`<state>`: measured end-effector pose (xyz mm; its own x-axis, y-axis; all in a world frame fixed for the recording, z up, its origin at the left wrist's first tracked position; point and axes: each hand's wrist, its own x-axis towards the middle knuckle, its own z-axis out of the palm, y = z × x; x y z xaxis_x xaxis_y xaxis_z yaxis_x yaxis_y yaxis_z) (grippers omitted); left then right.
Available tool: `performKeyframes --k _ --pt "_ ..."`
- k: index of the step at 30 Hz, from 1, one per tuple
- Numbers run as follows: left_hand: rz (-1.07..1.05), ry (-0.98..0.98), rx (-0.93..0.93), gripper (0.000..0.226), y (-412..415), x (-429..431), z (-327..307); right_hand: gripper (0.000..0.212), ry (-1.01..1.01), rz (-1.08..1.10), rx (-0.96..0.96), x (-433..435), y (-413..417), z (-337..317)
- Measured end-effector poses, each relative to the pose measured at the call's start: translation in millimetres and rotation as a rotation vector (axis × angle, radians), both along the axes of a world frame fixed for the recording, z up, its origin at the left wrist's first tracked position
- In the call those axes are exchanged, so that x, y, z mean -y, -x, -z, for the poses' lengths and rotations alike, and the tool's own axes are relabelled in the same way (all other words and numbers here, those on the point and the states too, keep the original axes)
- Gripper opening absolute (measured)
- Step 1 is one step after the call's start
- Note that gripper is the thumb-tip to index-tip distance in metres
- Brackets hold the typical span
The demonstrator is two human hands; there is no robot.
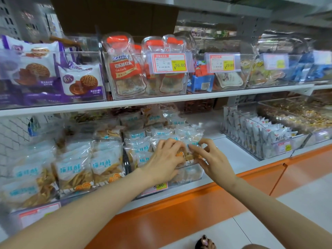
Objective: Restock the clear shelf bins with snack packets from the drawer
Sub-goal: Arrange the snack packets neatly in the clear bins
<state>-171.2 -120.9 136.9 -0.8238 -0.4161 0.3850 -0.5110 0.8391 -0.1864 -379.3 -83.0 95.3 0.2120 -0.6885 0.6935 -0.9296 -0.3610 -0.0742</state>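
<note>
Both my hands reach into a clear shelf bin (190, 174) on the lower shelf, filled with several small clear snack packets (139, 135) with blue lettering. My left hand (166, 160) lies on the packets at the bin's front, fingers curled over one. My right hand (209, 159) pinches a snack packet (191, 141) at the bin's right front corner. The drawer is not visible.
A bin of larger packets of the same snack (106, 166) stands to the left. A bin of white packets (258, 135) sits to the right across a bare shelf gap (233, 151). The upper shelf (161, 100) overhangs with candy bins and price tags. An orange cabinet front (179, 212) runs below.
</note>
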Motion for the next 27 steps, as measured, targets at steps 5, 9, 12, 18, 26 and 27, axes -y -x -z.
performKeyframes --k 5,9,12,18,26,27 --pt "-0.078 -0.168 -0.061 0.017 7 -2 4 0.055 0.004 0.097 -0.015 6 -19 -3" --pt "-0.083 -0.246 -0.051 0.015 9 0 3 0.055 -0.020 0.141 0.008 24 -27 -11" --pt "-0.087 -0.270 -0.038 0.014 9 1 2 0.054 -0.034 0.170 0.031 38 -29 -19" --pt "-0.095 -0.270 0.006 0.019 6 4 -5 0.061 -0.102 0.069 0.023 26 -15 -9" --pt "-0.030 -0.233 -0.055 0.020 0 -1 -6 0.069 -0.061 0.063 -0.016 19 -24 -9" --pt "-0.008 -0.229 -0.090 0.022 -1 -3 -8 0.070 -0.055 0.083 -0.050 15 -24 -11"
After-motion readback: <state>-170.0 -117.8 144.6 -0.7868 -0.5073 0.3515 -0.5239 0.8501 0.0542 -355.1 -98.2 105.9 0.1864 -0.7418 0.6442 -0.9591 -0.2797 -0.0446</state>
